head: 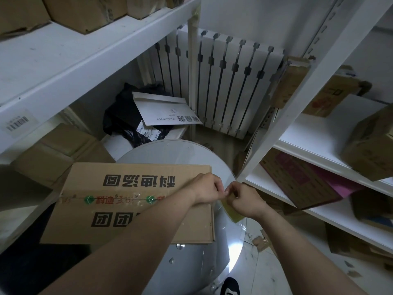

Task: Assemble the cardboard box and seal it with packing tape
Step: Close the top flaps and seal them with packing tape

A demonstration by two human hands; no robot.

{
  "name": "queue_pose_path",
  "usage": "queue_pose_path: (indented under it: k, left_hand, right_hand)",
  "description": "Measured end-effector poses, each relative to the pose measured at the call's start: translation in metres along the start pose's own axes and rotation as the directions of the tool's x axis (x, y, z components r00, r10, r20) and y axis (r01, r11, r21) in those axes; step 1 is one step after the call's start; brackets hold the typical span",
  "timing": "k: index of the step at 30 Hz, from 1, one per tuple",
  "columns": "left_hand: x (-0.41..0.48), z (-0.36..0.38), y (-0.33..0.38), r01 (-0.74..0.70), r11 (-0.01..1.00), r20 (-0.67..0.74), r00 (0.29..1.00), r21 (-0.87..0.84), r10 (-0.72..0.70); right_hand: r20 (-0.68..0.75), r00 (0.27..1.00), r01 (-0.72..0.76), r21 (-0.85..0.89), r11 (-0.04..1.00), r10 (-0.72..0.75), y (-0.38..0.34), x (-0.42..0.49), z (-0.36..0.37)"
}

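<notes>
Across the lower left of the frame, the cardboard box (127, 209) is lying closed on the round white table (180, 150), with tape running along its centre seam. At its right edge the left hand (209, 188) is pinching the clear strip. The right hand (244, 199) is gripping the packing tape (231, 213) just beside it. The strip is probably being parted; holding it taut and pressing the end over the edge should avoid wrinkles.

Light: dim, cool, even. Glare: bright patch on round table (170, 154), near-right rim. Distortion: shelves (95, 67) left and right of table bow outward. Blur: boxes (370, 145) far right of table smeared, soft.
</notes>
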State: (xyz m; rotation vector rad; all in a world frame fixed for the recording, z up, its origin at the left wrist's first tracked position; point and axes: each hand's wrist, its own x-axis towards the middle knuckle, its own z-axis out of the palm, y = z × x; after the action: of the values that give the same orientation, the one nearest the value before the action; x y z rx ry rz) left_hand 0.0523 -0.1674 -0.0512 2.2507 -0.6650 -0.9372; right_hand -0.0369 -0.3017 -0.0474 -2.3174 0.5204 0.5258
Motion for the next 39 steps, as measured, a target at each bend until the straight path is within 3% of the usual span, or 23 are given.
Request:
queue_pose_path:
  k: [5,15,18,20,23,25,33,39]
  left_hand:
    - [0.002,-0.01,-0.003,0.011,0.998,0.043,0.999,-0.061,-0.009]
    - [0.006,-0.008,-0.005,0.092,0.996,0.159,0.983,-0.014,-0.089]
    - [0.006,-0.004,-0.006,0.078,0.997,0.152,0.986,-0.016,-0.075]
    - [0.007,-0.002,-0.007,0.07,0.997,0.13,0.989,-0.045,-0.064]
    - [0.009,0.0,-0.005,0.06,0.995,0.121,0.991,-0.078,-0.05]
    - [0.008,0.001,-0.002,0.049,0.995,0.137,0.99,-0.087,-0.037]
    - [0.004,0.007,-0.003,0.046,0.985,0.125,0.992,-0.168,-0.025]
    - [0.002,0.011,-0.008,0.084,0.98,0.165,0.985,-0.181,-0.054]
  right_hand:
    - [-0.057,0.997,0.044,0.014,0.999,-0.043,-0.002,-0.001,0.001]
    - [-0.042,0.993,0.107,0.0,0.994,-0.107,-0.009,0.003,0.003]
    - [-0.034,0.996,0.079,0.056,0.995,-0.077,-0.006,0.003,0.003]
    - [-0.035,0.999,0.027,0.183,0.983,-0.021,-0.004,0.002,0.004]
    - [-0.013,0.998,-0.05,0.454,0.89,0.063,-0.003,-0.003,0.003]
    - [0.025,0.995,-0.097,0.541,0.836,0.1,-0.004,-0.004,0.0]
    - [0.189,0.953,-0.299,0.704,0.645,0.235,-0.002,0.001,0.001]
    - [0.215,0.924,-0.361,0.758,0.544,0.315,-0.002,0.006,0.008]
